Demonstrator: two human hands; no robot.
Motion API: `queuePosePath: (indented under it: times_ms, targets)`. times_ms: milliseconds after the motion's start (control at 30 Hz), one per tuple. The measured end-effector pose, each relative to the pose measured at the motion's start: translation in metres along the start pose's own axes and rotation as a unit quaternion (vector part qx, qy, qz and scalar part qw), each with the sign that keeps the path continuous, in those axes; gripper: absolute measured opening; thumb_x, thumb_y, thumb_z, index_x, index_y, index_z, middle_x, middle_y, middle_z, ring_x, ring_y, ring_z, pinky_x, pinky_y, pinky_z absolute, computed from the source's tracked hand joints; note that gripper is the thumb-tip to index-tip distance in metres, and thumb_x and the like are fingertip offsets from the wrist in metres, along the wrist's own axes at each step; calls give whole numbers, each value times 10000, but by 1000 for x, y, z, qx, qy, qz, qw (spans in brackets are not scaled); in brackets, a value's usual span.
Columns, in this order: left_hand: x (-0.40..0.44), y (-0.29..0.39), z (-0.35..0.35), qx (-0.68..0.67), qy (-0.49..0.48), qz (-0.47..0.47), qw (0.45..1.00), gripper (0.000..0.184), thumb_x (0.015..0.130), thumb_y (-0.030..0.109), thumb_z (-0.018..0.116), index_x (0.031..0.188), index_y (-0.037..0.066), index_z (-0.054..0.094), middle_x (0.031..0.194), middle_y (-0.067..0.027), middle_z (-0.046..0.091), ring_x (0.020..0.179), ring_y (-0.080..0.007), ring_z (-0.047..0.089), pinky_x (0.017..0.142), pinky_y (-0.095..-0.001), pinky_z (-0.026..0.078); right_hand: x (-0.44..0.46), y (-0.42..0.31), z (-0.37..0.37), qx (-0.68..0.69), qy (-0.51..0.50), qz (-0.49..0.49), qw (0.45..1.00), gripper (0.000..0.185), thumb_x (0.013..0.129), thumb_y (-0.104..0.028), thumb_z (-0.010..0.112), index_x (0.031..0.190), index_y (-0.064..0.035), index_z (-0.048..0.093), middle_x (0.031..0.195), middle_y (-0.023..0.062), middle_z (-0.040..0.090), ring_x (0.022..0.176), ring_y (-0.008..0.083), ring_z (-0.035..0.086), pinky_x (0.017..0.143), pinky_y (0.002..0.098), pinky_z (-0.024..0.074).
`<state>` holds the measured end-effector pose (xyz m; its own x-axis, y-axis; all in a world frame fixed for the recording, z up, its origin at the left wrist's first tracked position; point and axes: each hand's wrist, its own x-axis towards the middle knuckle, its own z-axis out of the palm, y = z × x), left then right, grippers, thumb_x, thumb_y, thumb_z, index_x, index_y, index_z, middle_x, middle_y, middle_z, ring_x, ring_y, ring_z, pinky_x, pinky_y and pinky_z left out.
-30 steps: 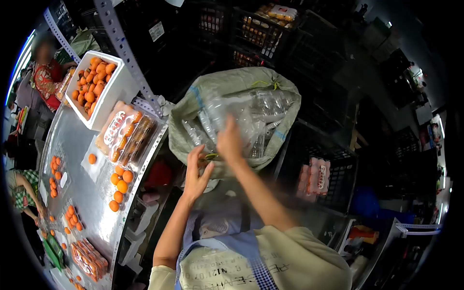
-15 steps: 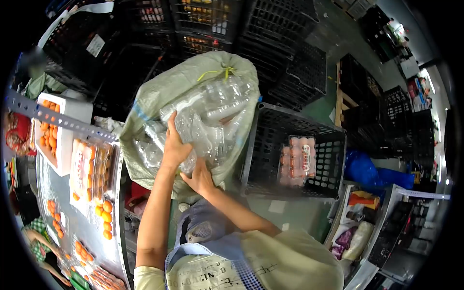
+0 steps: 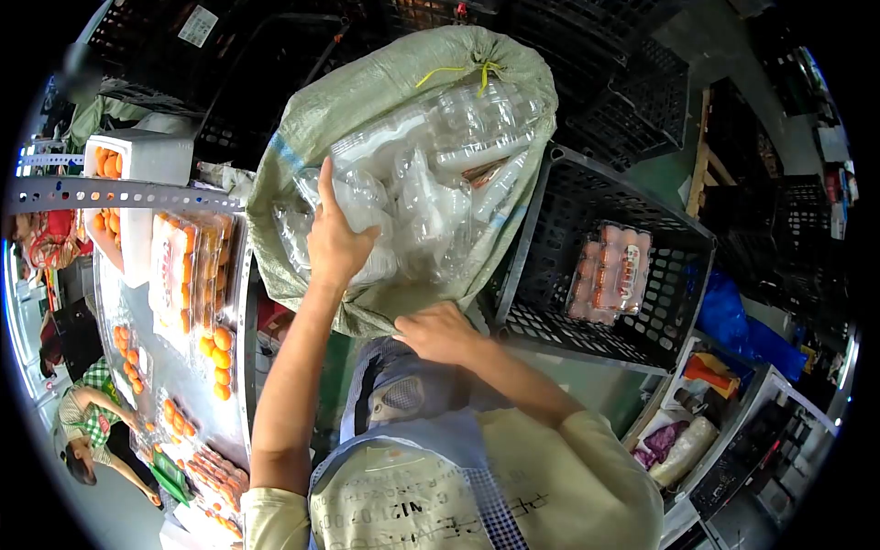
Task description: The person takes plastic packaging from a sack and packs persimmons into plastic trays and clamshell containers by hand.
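Observation:
A large pale green woven sack [image 3: 403, 57], tied with yellow string at its far edge, gapes in front of me. Clear plastic clamshell boxes [image 3: 429, 203] fill it, jumbled at several angles. Inside the mouth, my left hand [image 3: 341, 243] lies against the boxes on the left, index finger stretched and thumb apart; its other fingers are partly hidden. My right hand [image 3: 442, 332] is closed at the sack's near rim, with fingers bent round the edge of the fabric.
Right of the sack stands a black crate [image 3: 543, 275] holding filled clear packs of orange-red fruit [image 3: 610, 273]. A metal table [image 3: 240, 367] on the left carries loose orange fruit [image 3: 220, 359], filled packs and a white foam box [image 3: 165, 156]. A person [image 3: 87, 412] works beyond it.
My right hand has moved from just inside the sack's mouth to its near rim and closed there. My left hand stays among the boxes. The view has shifted, and the sack sits higher in it.

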<state>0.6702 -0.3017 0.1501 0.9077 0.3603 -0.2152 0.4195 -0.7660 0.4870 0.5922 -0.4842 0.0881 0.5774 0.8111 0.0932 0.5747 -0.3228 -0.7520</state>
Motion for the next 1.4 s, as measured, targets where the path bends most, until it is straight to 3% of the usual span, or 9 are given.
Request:
queuePosePath:
  times_ms: [300, 533, 667, 733, 867, 1000, 1033, 1267, 1400]
  targets:
    - [15, 42, -15, 36, -46, 89, 994, 1045, 632, 101, 731, 1427, 234, 66, 942, -249, 603, 824, -426, 602, 752, -454, 488, 7, -1, 1, 53, 41, 9, 998, 215, 798, -270, 608, 742, -76, 532, 584, 106, 594, 572, 313, 611, 524, 438, 453]
    - [27, -9, 95, 20, 77, 85, 993, 1009, 667, 86, 710, 1435, 251, 77, 1241, -270, 470, 842, -387, 606, 773, -444, 493, -9, 9, 14, 76, -7, 58, 995, 257, 798, -303, 623, 847, -53, 596, 691, 131, 620, 692, 305, 626, 596, 412, 484]
    - [41, -19, 65, -51, 41, 146, 987, 1044, 644, 2, 734, 1434, 246, 97, 1259, -216, 495, 897, -308, 627, 778, -407, 506, -28, 17, -46, 142, 140, -47, 979, 348, 758, -329, 700, 964, -57, 628, 813, 61, 605, 773, 225, 581, 659, 331, 488]
    - [42, -1, 36, -27, -44, 78, 996, 1057, 638, 83, 753, 1431, 277, 81, 1109, -212, 588, 894, -345, 630, 767, -415, 509, -52, 32, -104, 186, 212, 72, 957, 197, 794, -244, 685, 918, -99, 637, 841, 38, 628, 743, 160, 606, 659, 311, 489]
    - [38, 2, 30, 50, -25, 85, 995, 1068, 637, 125, 756, 1428, 303, 62, 1015, -224, 622, 887, -372, 625, 780, -429, 504, -139, 180, -138, 0, 595, 344, 726, 160, 814, -157, 628, 937, -56, 612, 829, 54, 612, 666, 166, 577, 608, 311, 488]
    - [38, 2, 29, 59, -25, 65, 996, 1059, 644, 161, 743, 1425, 326, 46, 1099, -250, 564, 934, -399, 598, 815, -447, 494, -305, 285, -68, -28, 534, 759, 370, 347, 786, -408, 639, 770, -62, 638, 806, 141, 629, 698, 276, 596, 586, 414, 518]
    - [40, 1, 29, 59, -27, 52, 997, 1059, 645, 169, 741, 1425, 330, 42, 1120, -254, 549, 944, -404, 592, 822, -450, 492, -326, 286, -51, 71, 531, 744, 398, 495, 774, -486, 624, 1026, -60, 624, 865, 163, 642, 752, 289, 601, 648, 392, 523]
    - [48, -3, 20, -27, -23, 69, 997, 999, 670, 229, 742, 1434, 283, 100, 1289, -289, 393, 1122, -420, 489, 940, -449, 432, -312, 293, -55, 152, 538, 704, 439, 487, 787, -456, 599, 1052, -48, 605, 906, 161, 629, 798, 287, 591, 684, 395, 510]
    - [36, 9, 1, -156, -24, 118, 980, 930, 743, 448, 677, 1435, 121, 148, 1451, -190, 216, 1342, -358, 197, 1105, -450, 140, -309, 273, -79, 154, 583, 607, 517, 483, 795, -439, 584, 1067, -40, 594, 929, 160, 622, 824, 286, 585, 705, 397, 503]
